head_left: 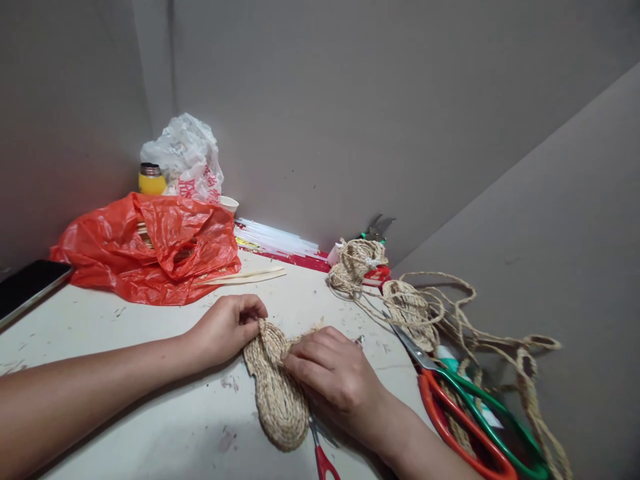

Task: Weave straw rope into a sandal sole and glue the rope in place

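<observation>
A woven straw piece shaped like a shoe sole lies on the white table, its rounded end toward me. My left hand pinches its far upper edge between thumb and fingers. On the right side of the piece, my right hand has its fingers bent over a raised braided strip; the thumb is hidden. Small scissors with a red handle lie beside the piece, partly beneath my right forearm.
Large red and green scissors and braided cord lie at the right. A red plastic bag, a phone and a yellow jar are at the left. Clear sticks lie by the wall.
</observation>
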The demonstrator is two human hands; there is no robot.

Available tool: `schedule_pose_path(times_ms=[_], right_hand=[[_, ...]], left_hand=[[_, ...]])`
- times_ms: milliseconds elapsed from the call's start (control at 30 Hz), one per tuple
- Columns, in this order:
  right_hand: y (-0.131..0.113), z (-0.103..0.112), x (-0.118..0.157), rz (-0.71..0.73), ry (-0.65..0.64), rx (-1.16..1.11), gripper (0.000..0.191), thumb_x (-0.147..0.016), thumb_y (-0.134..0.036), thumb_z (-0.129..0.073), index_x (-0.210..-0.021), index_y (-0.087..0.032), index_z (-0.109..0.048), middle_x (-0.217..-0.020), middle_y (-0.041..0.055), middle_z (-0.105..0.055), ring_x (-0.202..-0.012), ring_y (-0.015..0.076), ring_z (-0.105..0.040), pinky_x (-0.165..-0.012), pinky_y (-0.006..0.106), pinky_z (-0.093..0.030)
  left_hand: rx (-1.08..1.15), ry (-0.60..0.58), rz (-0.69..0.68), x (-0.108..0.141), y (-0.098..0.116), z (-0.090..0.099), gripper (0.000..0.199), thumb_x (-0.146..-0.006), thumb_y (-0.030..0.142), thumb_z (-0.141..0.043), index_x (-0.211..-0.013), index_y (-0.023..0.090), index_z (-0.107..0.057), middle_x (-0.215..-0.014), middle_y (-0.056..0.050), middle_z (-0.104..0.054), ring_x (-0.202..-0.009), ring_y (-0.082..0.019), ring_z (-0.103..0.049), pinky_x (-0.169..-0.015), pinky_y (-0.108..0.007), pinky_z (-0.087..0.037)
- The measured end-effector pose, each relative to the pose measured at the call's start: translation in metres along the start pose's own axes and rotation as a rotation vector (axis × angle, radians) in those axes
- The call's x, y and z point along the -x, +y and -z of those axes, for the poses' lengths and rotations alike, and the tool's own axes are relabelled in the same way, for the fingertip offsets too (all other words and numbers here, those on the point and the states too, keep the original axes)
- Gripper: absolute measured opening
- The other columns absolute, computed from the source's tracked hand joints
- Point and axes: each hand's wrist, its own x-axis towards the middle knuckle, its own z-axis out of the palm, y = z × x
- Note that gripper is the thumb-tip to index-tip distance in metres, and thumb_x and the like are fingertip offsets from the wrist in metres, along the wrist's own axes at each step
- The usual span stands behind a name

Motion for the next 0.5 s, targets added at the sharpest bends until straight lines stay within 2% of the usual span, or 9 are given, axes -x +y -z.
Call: schedule_pose_path(times_ms=[200, 500], right_hand=[[-0.0034, 0.0003, 0.0001, 0.021, -0.094, -0.029, 0.022, -0.095, -0.011, -0.043, -0.099, -0.014, -0.064, -0.083, 0.0089, -0.067, -0.079, 0.0182, -0.058, -0.070, 0.032, -0.042], [0.0001, -0.0002, 0.0053, 0.026, -0.058, -0.159, 0.022, -0.090, -0.006, -0.048, -0.106, -0.014, -0.062, -0.091, 0.0100, -0.068, -0.083, 0.0186, -0.059, -0.073, 0.034, -0.044]], left_hand=[[0.054, 0.003, 0.037, -0.0030, 0.0033, -0.0048, 0.015, -0.065, 0.006, -0.048, -0.072, 0.016, -0.056, -0.063, 0.003, -0.056, -0.059, -0.011, -0.048, -0.055, -0.022, -0.035], [0.307, -0.039, 0.070, -0.0072, 0.0011, -0.0070, 0.010, -0.068, 0.010, -0.056, -0.076, 0.016, -0.055, -0.064, 0.005, -0.053, -0.057, -0.008, -0.045, -0.054, -0.020, -0.032]])
